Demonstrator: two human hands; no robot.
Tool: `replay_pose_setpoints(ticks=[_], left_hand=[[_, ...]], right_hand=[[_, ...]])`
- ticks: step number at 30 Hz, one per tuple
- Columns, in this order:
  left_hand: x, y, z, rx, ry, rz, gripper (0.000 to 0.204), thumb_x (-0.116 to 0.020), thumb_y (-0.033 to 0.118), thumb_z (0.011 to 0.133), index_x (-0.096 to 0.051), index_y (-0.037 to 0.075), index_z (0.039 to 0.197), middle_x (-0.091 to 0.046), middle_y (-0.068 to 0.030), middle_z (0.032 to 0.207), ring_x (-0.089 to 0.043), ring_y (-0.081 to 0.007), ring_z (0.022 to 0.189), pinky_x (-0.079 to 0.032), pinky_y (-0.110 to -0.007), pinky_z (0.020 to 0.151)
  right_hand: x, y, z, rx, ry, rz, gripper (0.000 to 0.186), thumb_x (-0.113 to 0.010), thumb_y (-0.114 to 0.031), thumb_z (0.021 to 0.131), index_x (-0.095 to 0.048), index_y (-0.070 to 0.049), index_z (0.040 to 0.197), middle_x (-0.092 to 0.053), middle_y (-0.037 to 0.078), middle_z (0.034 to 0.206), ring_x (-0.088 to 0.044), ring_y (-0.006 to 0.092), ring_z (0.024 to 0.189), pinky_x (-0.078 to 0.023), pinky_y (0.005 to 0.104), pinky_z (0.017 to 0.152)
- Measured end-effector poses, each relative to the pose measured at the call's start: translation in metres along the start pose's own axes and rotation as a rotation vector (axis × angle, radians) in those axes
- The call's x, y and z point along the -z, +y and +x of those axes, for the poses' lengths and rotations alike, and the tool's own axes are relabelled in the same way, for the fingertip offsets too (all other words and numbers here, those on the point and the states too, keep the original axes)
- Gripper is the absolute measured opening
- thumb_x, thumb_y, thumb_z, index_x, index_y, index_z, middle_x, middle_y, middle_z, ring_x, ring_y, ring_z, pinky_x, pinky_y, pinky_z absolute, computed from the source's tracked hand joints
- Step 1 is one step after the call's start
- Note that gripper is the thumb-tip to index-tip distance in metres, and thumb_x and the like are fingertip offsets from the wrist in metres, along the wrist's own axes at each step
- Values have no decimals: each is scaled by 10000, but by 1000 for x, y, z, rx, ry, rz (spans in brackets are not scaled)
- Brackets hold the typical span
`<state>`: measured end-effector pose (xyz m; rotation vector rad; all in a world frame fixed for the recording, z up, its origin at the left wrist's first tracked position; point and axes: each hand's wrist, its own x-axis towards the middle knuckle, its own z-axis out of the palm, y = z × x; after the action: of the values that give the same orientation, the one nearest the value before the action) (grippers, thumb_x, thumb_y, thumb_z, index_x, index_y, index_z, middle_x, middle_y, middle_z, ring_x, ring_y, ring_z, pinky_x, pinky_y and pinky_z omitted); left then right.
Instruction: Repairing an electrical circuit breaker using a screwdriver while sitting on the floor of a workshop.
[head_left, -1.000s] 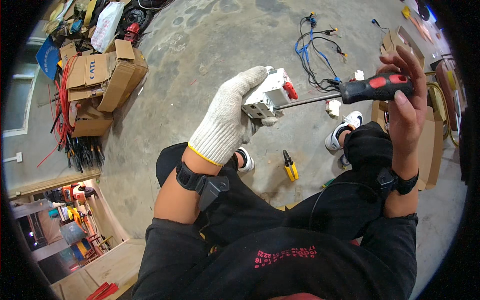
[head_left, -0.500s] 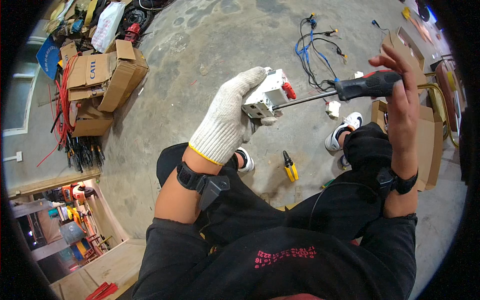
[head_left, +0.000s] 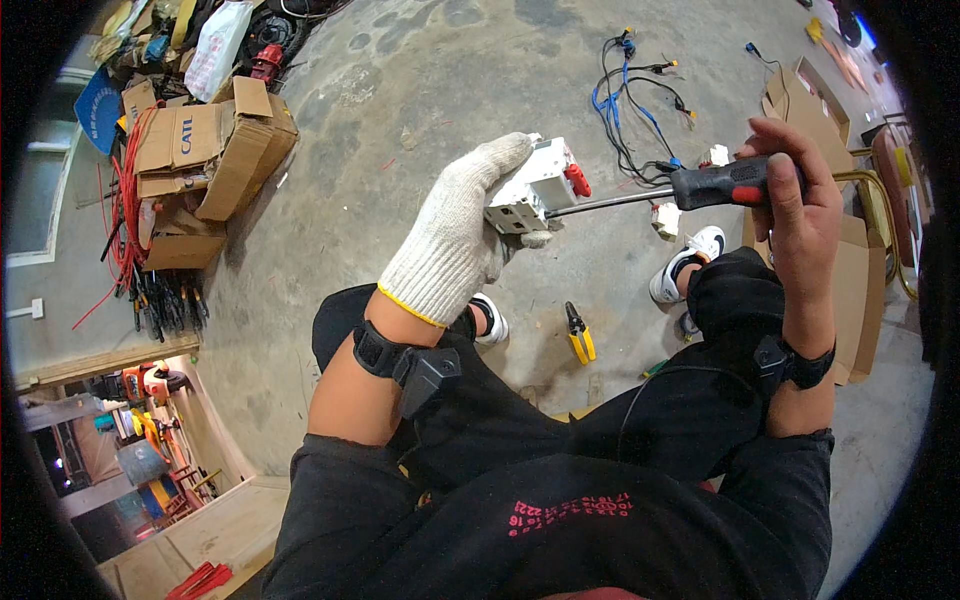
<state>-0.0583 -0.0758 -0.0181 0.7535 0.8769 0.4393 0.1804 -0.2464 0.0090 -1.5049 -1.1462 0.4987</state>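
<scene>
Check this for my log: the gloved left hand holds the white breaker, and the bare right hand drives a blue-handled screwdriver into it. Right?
Not quite. The head view shows the screwdriver has a black and red handle, not blue. The rest stands: the gloved left hand holds the white breaker, and the bare right hand holds the screwdriver with its tip at the breaker.

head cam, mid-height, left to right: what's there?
Open brown cardboard boxes → left hand in white knit glove → white breaker block with red lever → screwdriver with black-and-red grip → bare right hand.
</scene>
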Motion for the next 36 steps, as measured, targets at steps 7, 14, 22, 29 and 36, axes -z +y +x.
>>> replay_pose_setpoints(ticks=[7,14,22,29,36], left_hand=[[-4,1,-1,8,44,-17,315,-607,302,906,-601,32,1069,-676,-97,886,-668,-207,672,-555,-345,484],[-5,0,0,12,50,-8,319,-608,294,905,-589,31,1084,-671,-99,906,-667,-210,685,-556,-353,482],[-4,3,-3,14,60,-24,312,-601,290,910,-593,25,1074,-665,-106,889,-639,-201,633,-546,-346,468],[-4,3,-3,-6,46,-44,299,-602,286,909,-599,34,1069,-666,-108,888,-647,-208,647,-541,-343,478],[-3,-1,-1,-2,5,-13,320,-583,289,916,-601,20,1090,-662,-109,898,-642,-207,659,-546,-335,485]], right_hand=[[-18,-6,6,339,125,116,490,-574,-234,878,-511,-18,1313,-614,119,1079,-582,144,921,-493,271,800],[-10,-1,4,235,84,98,595,-624,-227,840,-451,2,1361,-580,147,1136,-605,180,921,-514,308,831],[3,-3,3,-252,43,17,494,-587,-184,860,-488,-19,1314,-571,122,1191,-587,167,962,-528,287,773],[-8,0,5,148,14,117,505,-581,-222,888,-473,-17,1336,-575,132,1187,-600,156,907,-531,288,760],[-1,12,10,47,30,-45,449,-537,-297,963,-497,-35,1325,-593,132,1189,-587,97,781,-472,221,637]])
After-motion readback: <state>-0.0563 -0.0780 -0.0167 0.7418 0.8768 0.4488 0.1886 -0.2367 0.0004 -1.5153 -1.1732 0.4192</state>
